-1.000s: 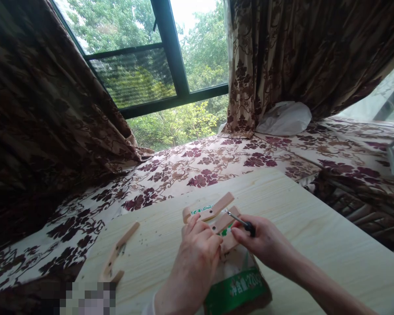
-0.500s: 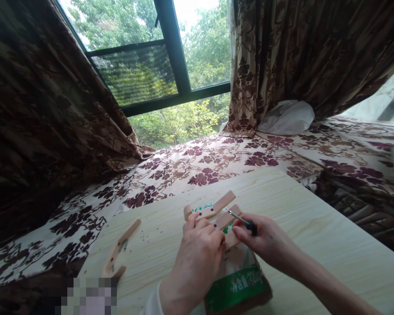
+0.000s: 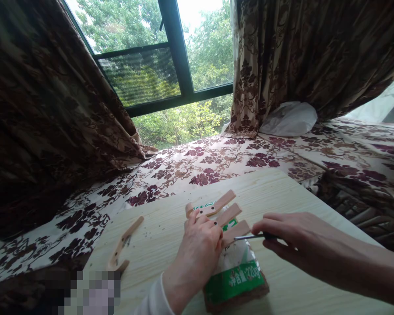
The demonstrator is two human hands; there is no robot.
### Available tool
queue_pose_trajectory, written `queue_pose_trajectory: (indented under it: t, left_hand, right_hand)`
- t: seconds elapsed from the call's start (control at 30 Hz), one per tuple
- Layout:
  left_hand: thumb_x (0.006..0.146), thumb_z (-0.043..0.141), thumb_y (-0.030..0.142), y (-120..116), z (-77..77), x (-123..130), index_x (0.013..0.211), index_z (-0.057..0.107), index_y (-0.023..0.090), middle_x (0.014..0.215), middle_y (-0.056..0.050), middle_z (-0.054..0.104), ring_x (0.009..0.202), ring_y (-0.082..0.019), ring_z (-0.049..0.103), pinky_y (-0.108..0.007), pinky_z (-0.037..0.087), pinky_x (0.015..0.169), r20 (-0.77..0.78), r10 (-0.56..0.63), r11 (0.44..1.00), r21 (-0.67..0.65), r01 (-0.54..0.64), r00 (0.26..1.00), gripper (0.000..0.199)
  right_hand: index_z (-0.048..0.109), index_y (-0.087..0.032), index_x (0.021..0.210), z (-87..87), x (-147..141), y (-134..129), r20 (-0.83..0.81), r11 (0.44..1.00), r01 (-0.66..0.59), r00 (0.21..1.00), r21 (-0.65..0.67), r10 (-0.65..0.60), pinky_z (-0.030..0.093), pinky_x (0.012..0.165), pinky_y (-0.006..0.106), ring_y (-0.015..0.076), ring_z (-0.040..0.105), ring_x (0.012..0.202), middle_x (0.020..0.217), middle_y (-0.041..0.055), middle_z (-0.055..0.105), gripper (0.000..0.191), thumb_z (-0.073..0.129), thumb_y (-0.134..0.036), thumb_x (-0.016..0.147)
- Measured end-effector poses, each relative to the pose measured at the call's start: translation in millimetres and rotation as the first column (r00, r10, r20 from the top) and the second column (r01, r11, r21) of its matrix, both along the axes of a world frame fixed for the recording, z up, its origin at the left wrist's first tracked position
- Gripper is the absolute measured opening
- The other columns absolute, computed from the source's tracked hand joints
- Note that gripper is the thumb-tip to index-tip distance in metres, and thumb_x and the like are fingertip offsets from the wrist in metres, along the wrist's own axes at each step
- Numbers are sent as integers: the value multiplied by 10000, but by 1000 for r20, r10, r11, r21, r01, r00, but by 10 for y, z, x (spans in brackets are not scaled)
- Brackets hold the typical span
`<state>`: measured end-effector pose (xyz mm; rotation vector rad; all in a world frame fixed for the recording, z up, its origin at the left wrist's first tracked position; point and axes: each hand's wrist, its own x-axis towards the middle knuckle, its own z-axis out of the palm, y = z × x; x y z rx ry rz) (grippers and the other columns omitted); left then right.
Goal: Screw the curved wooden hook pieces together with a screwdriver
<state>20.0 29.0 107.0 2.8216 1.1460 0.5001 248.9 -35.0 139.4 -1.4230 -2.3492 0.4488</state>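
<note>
My left hand (image 3: 198,249) lies closed over bent wooden pieces that rest on a green and white packet (image 3: 238,280). Its fingers press down on them and hide part of their length. The far wooden piece (image 3: 223,202), with dark round holes or screw heads, sits past my fingertips. Closer in are a middle wooden piece (image 3: 230,214) and a near wooden piece (image 3: 239,230). My right hand (image 3: 293,240) grips a screwdriver (image 3: 251,237) by its dark handle. The shaft points left, its tip at the near piece's lower edge; whether it touches cannot be made out.
Another bent wooden piece (image 3: 129,234) lies at the left of the pale wooden table (image 3: 298,205), with small dark bits (image 3: 149,235) scattered beside it. Beyond stretch a flowered cloth (image 3: 203,162), curtains (image 3: 246,87) and a white plastic bag (image 3: 290,119). A blurred patch covers the lower left.
My right hand has moved right and the screwdriver now lies flatter, its tip shifted from the middle piece down to the near one. My left hand stays on the wooden pieces.
</note>
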Motion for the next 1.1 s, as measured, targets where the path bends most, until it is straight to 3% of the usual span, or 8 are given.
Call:
queue_pose_trajectory:
  t: [0.13,0.27,0.5,0.73,0.87,1.1]
  left_hand:
    - [777,567,118,8,-19,8,656,586,226,695,32,613,796,-172,542,-497,286,1010,7,4,1000,29,-4,1000,163]
    - [746,585,115,13,-29,5,635,583,229,676,32,603,773,-170,543,-497,303,997,4,4,999,54,-4,1000,159]
    - [759,560,130,-1,-17,14,623,569,222,660,29,607,755,-174,552,-534,284,1018,-3,9,999,47,-9,1000,165]
    - [732,536,105,3,-12,12,650,565,227,690,16,624,789,-200,567,-534,349,967,-6,6,999,39,-5,1000,150]
    - [729,523,109,6,12,14,645,557,220,683,14,621,779,-206,569,-542,375,938,-23,-1,1000,19,1,1000,143]
    - [775,499,122,-3,51,3,677,576,225,725,8,641,808,-196,575,-563,316,1003,-32,-13,999,-36,11,999,161]
  right_hand:
    - [649,-236,859,183,-163,157,229,978,-127,969,165,87,192,473,285,111,491,514,675,-12,606,209,479,-115,852]
    - [640,-200,778,222,-330,315,310,945,-242,936,218,169,130,470,312,120,486,530,679,3,621,160,523,-98,814]
    - [664,-188,785,297,-489,400,435,952,-282,876,116,207,126,463,315,132,523,576,784,35,666,154,552,-83,793]
    - [637,-156,753,351,-557,420,370,918,-365,883,152,290,241,484,290,121,501,573,685,40,613,155,519,-59,784]
    - [616,-147,672,392,-612,459,425,910,-397,849,121,314,211,488,298,117,475,564,692,41,624,169,524,-41,766]
    - [648,-165,669,467,-636,571,553,889,-456,752,45,358,172,478,305,114,405,513,653,18,628,162,555,-88,777]
